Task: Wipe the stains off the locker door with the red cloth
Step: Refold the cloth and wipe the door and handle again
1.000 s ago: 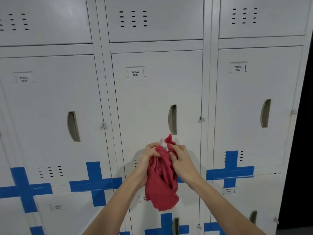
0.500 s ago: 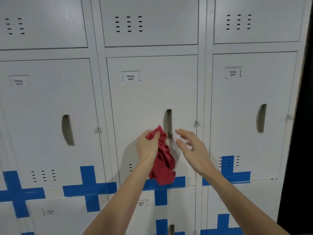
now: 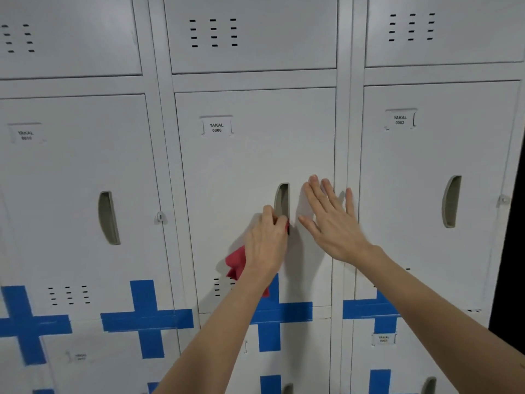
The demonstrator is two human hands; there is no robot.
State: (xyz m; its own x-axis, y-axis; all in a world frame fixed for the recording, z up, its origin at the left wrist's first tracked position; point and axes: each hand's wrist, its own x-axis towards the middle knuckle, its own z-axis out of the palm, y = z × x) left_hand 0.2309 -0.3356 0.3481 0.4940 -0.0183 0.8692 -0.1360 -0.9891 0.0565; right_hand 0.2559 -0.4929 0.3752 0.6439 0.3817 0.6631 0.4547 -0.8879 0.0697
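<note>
The white locker door (image 3: 250,166) labelled YAKAL 0006 fills the middle of the head view. My left hand (image 3: 265,240) grips the red cloth (image 3: 237,261) and presses it against the door just left of and below the recessed grey handle (image 3: 282,203). Most of the cloth is hidden under the hand; a bunch hangs out below it. My right hand (image 3: 331,220) is flat against the door's right edge, fingers spread, holding nothing. No stain is clearly visible on the door.
Matching locker doors stand to the left (image 3: 76,194) and right (image 3: 437,180), with more above and below. Blue tape crosses (image 3: 145,317) mark the lower seams. A dark gap (image 3: 511,251) borders the lockers on the far right.
Both hands held the cloth a second ago. My right hand let go and moved up to rest flat on the door; my left hand carried the cloth up beside the handle.
</note>
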